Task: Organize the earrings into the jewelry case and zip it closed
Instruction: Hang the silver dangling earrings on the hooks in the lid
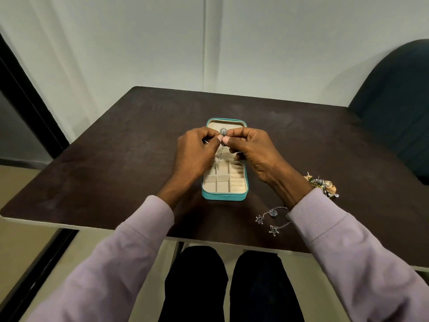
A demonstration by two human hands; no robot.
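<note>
Teal jewelry case (224,196), beige lining; dark brown table (116,159); lilac sleeves (130,247).

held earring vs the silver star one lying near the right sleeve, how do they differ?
The held earring is pinched by both hands above the open jewelry case, dangling; the star earring lies flat on the table, untouched. Held has a round cluster top; the other shows star-shaped pieces. Both are silvery chain drops.

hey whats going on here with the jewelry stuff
A person is sorting earrings into a teal jewelry case lying open on a dark table. The left hand and right hand both pinch one silver dangling earring above the case. The visible compartments look empty. More earrings and a silver dangling piece wait on the right.
</note>
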